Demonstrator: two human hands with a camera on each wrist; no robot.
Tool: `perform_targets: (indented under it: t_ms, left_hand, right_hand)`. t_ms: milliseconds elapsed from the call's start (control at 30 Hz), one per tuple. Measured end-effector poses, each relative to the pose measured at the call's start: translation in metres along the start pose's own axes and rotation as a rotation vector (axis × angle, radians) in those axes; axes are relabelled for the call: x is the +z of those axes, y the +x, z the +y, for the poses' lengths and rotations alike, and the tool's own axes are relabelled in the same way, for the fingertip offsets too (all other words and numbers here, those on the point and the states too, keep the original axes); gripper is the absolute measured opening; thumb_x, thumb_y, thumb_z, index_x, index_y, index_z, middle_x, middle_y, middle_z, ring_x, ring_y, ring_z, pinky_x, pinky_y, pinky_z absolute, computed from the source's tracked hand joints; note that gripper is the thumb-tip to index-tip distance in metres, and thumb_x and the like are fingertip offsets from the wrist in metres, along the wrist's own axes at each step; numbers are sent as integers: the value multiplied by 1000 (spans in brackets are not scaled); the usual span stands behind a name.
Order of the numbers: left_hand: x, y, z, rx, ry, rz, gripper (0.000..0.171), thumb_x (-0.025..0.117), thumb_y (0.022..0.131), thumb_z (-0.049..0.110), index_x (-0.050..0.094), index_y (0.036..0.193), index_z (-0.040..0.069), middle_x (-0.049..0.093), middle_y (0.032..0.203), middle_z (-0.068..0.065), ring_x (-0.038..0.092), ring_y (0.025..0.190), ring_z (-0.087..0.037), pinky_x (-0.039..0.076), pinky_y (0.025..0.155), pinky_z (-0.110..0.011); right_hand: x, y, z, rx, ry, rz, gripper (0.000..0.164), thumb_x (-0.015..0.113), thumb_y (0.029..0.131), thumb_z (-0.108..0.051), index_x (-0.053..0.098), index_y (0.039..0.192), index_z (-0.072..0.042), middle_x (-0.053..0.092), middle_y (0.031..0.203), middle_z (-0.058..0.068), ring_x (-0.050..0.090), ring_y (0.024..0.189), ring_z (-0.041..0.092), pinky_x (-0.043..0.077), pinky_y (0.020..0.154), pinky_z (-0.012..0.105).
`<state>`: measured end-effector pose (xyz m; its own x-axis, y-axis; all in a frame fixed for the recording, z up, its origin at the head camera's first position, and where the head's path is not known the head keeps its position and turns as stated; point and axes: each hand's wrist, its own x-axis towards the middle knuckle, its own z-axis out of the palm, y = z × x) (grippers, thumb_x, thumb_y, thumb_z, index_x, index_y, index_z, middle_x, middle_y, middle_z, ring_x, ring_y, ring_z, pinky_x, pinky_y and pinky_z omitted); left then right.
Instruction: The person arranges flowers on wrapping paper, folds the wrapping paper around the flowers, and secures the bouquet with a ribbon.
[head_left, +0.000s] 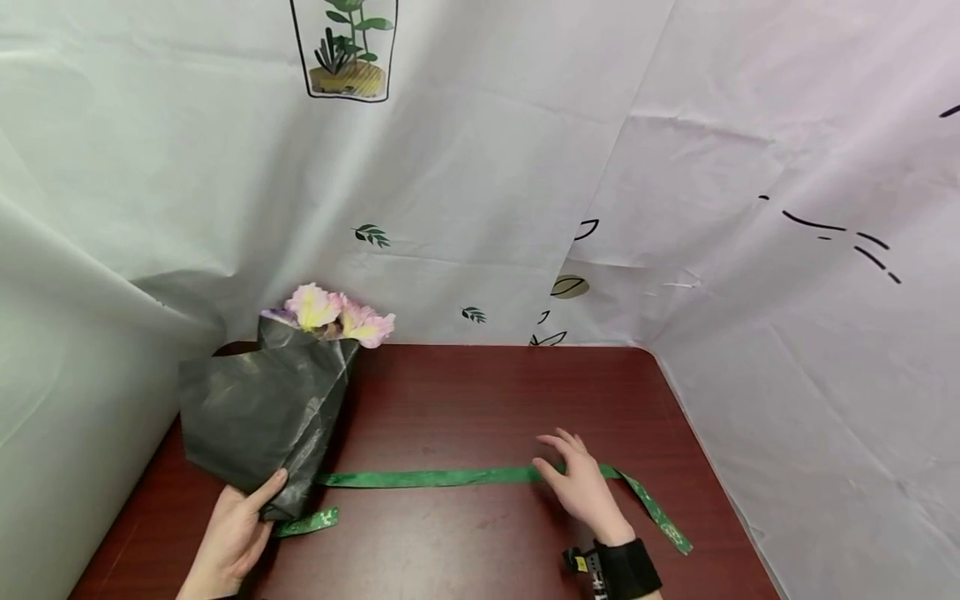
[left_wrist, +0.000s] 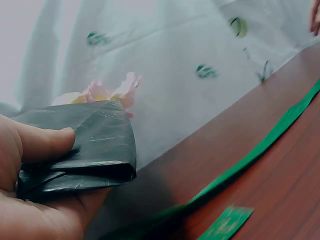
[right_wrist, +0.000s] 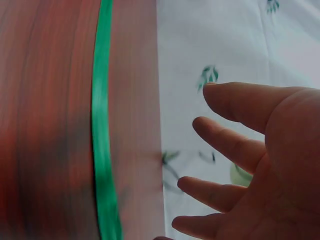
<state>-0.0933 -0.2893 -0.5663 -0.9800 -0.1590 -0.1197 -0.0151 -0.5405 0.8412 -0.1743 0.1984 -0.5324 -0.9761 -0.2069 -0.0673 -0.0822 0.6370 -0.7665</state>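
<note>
My left hand (head_left: 234,533) grips the folded lower end of a bouquet in dark grey wrapping paper (head_left: 255,408), thumb on top and fingers beneath. Pink and yellow flowers (head_left: 337,315) show out of its upper end. In the left wrist view, the thumb presses on the wrapping (left_wrist: 100,135) near its folded edge. A long green ribbon (head_left: 435,478) lies across the table, passing under the bouquet, with a short patterned end by the left hand. Over the ribbon's right part is my right hand (head_left: 581,483), fingers spread and holding nothing; the right wrist view shows the ribbon (right_wrist: 101,115) beside it.
The dark red wooden table (head_left: 480,400) meets a white printed cloth (head_left: 480,167) at the back and both sides. A black band (head_left: 628,568) with a small device sits on the right wrist. The ribbon's right end (head_left: 663,517) bends toward the table's front.
</note>
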Motion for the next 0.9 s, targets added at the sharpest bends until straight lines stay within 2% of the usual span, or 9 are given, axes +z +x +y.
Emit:
perform_targets:
  t_ms: [167, 233, 300, 367, 433, 500, 600, 700, 900]
  left_hand:
    - [40, 4, -8, -31, 73, -39, 38, 58, 114, -1, 64, 140, 26, 72, 134, 13, 70, 122, -6, 60, 99, -26]
    - [57, 5, -13, -40, 99, -62, 39, 60, 114, 0, 62, 142, 26, 72, 136, 12, 70, 124, -7, 60, 100, -27]
    - [75, 7, -19, -46, 117, -80, 39, 61, 113, -1, 62, 144, 22, 73, 137, 11, 70, 125, -9, 60, 101, -28]
    - [91, 8, -26, -69, 134, -99, 40, 63, 112, 0, 60, 148, 18, 72, 138, 9, 70, 126, -10, 60, 102, -29]
    - [107, 10, -33, -102, 141, -108, 43, 65, 111, 1, 58, 151, 12, 72, 139, 7, 70, 127, -12, 59, 104, -31]
    - [120, 13, -42, -132, 143, -118, 45, 66, 110, 1, 56, 154, 6, 72, 139, 3, 70, 128, -14, 59, 105, -32]
    - [134, 18, -53, -154, 134, -161, 47, 66, 110, 0, 54, 155, 0, 71, 140, -2, 70, 128, -17, 58, 106, -32]
    - [142, 22, -63, -156, 129, -226, 47, 65, 111, 1, 53, 156, -2, 71, 140, -2, 70, 128, -16, 58, 107, -31]
    - [149, 27, -72, -179, 138, -337, 54, 64, 112, 4, 44, 161, -8, 68, 143, 1, 67, 130, -13, 55, 110, -30]
  right_hand:
    - [26, 12, -28, -114, 15, -20, 46, 71, 112, -24, 63, 156, -11, 50, 168, 23, 28, 164, 51, 25, 132, 63]
    - [37, 19, -39, -164, 18, -24, 46, 70, 113, -27, 63, 157, -14, 57, 163, 20, 51, 151, 48, 42, 123, 59]
    - [48, 27, -49, -195, 72, -49, 49, 70, 113, -30, 61, 159, -16, 61, 160, 17, 62, 138, 45, 52, 110, 51]
    - [59, 35, -58, -200, 209, -111, 54, 70, 113, -29, 56, 163, -15, 62, 158, 18, 68, 129, 43, 58, 103, 43]
    - [70, 42, -67, -175, 386, -178, 61, 69, 114, -27, 48, 168, -9, 62, 157, 22, 71, 124, 40, 59, 99, 37]
    - [81, 49, -74, -146, 577, -232, 65, 69, 114, -23, 42, 170, -4, 62, 156, 24, 66, 138, 37, 57, 109, 38]
    - [94, 55, -83, -94, 771, -229, 61, 69, 113, -21, 46, 166, 1, 68, 149, 21, 70, 131, 25, 57, 109, 37]
    - [102, 58, -86, -43, 888, -167, 51, 72, 111, -22, 58, 156, -1, 74, 142, 13, 73, 123, 17, 58, 104, 30]
    - [109, 58, -85, 66, 990, -36, 50, 80, 105, -21, 66, 149, -4, 75, 138, 5, 72, 122, 17, 56, 107, 32]
